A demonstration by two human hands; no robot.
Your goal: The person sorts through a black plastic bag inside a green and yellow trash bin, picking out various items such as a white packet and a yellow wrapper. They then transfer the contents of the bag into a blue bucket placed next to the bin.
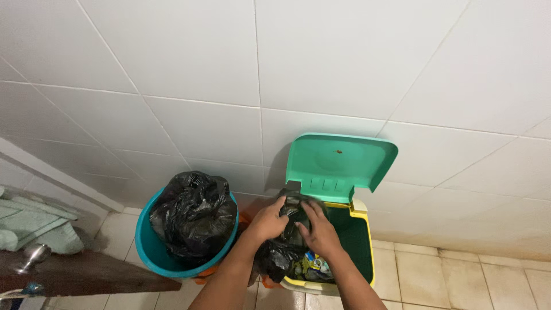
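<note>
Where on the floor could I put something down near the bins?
Bare floor tiles lie right of the yellow bin, along the wall. A smaller patch sits left of the teal bucket. It is crowded between bucket and bin, where both hands, left and right, grip the black bag.

Some small wrappers (315, 265), blue, yellow and white, lie crumpled in the bin just under the right hand (319, 232). They are too small to tell apart.

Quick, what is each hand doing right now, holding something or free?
Left hand: closed on the black bin bag in the yellow bin.
Right hand: gripping the same bag near its top.
</note>
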